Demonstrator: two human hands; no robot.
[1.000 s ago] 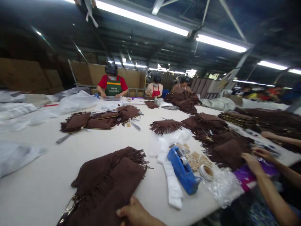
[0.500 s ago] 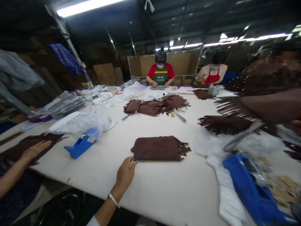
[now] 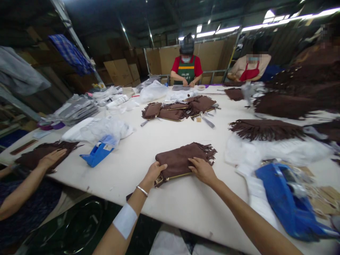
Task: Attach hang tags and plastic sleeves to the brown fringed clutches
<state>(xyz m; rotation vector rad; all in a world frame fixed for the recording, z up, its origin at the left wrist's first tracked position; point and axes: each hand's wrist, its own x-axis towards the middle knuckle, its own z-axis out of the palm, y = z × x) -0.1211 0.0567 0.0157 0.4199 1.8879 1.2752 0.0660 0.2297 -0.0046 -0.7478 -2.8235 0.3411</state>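
Observation:
A brown fringed clutch bag with a gold zip lies on the white table before me, its near left corner slightly raised. My left hand grips that corner, thumb on top and the other fingers out of sight beneath; gold metal fittings show by it. My right hand lies on the bag's right part, fingertips apart and touching its surface near the zip. Fringe sticks out at the bag's far right. Farther back, several similar brown bags are piled, with grey-wrapped tassels beside them.
Blue tape dispensers stand left and right, the right one near tags. Plastic bags and grey stacks lie left. A co-worker's hand rests on a brown piece at left. Other people work across the table.
My right hand has come into view and now touches the bag. My left hand has shifted its grip onto the corner, and the bag is tilted. Brown pieces at right have moved.

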